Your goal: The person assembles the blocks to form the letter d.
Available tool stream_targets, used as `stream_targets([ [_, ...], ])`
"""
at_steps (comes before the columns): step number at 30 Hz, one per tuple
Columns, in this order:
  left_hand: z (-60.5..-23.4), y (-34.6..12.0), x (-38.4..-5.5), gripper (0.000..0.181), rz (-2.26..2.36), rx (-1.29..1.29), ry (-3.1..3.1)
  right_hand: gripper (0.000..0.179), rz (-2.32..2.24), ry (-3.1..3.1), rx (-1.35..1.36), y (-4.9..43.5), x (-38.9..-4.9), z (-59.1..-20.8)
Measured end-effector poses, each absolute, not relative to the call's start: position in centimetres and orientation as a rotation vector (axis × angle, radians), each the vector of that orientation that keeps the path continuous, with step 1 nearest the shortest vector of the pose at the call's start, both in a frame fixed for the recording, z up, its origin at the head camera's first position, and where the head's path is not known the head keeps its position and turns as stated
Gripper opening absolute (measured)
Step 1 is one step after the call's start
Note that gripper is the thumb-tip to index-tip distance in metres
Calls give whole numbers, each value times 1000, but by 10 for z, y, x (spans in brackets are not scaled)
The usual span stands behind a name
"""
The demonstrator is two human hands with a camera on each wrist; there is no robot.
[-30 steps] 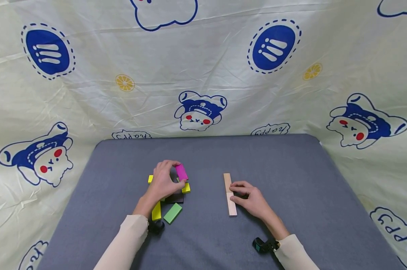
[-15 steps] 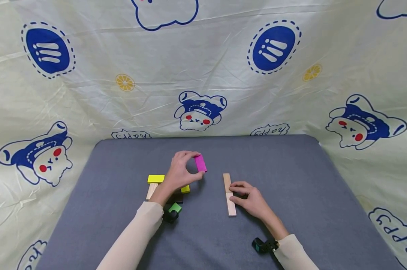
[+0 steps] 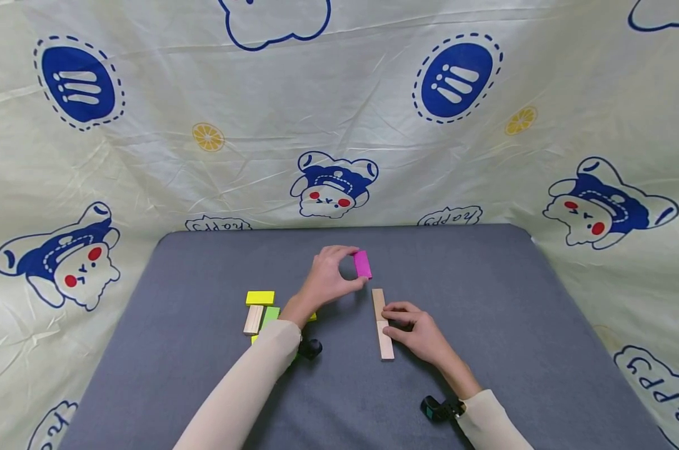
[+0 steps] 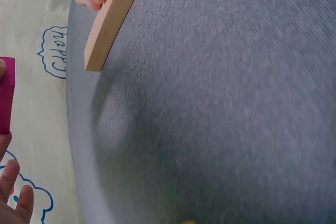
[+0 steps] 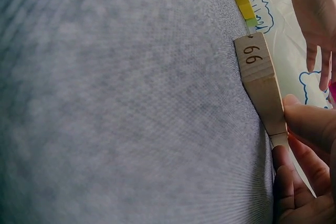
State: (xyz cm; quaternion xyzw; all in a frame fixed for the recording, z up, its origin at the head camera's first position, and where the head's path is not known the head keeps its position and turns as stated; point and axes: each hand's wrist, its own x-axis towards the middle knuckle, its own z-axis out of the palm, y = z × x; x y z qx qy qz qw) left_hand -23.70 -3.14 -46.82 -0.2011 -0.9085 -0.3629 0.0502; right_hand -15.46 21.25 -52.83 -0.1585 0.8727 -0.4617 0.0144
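Pinching pink block (image 3: pixel 362 264) endwise in our left hand (image 3: pixel 328 279), right hand (image 3: pixel 421 331) spread, touching wooden blocks (image 3: pixel 381 323), table edge (image 3: pixel 339 232) beyond.

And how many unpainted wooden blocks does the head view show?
3: far block and near block, end to end at the right hand; third block beside a green block. The left arm may hide more.

Grey tabletop (image 3: pixel 486 275) before a pale backdrop (image 3: pixel 351 94) with cartoon animals (image 3: pixel 335 182), orange slices (image 3: pixel 208 137) and "happy" lettering (image 3: pixel 451 216)
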Motion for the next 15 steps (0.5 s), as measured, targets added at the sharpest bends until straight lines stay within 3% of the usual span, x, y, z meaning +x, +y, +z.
stream_targets([
  [15,-487,-5,-247,65,-1025,-555,-2851,31,-1458,2717,-531,213,-155,-529],
])
